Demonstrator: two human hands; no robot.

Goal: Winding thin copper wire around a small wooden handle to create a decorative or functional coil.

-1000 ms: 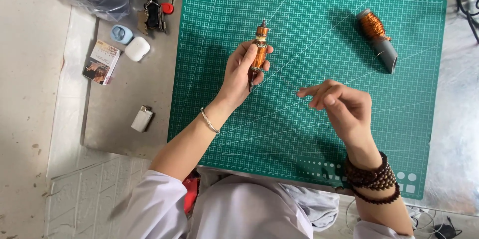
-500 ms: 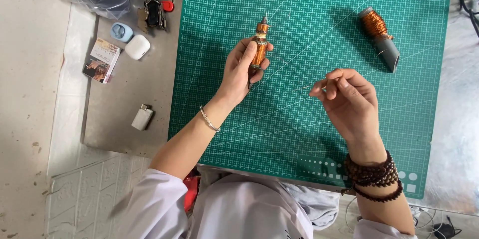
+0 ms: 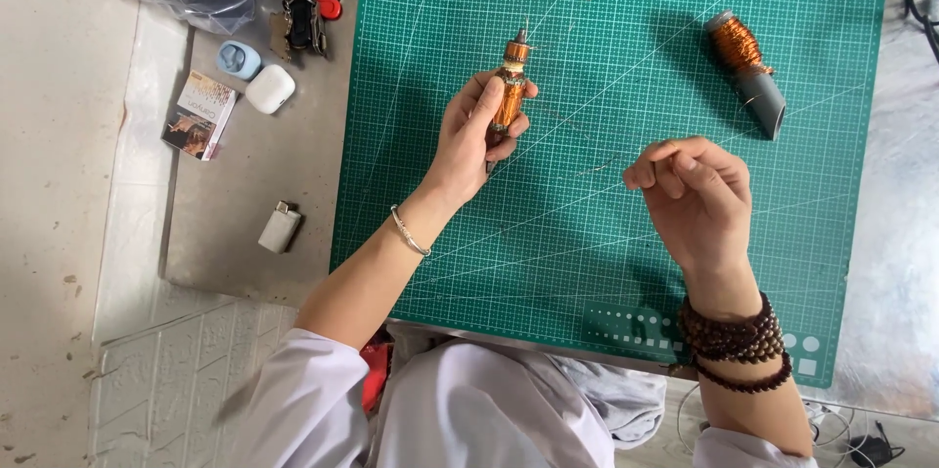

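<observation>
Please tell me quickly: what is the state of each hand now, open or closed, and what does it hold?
Left hand: closed around the copper-wound armature, held upright over the green cutting mat.
Right hand: fingers pinched on a thin wire.

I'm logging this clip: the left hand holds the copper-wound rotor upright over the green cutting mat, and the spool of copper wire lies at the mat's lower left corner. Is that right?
Not quite. The head view shows the spool of copper wire lying at the upper right of the green cutting mat, not the lower left. The rest holds: the left hand grips the copper-wound rotor upright over the mat.
</observation>
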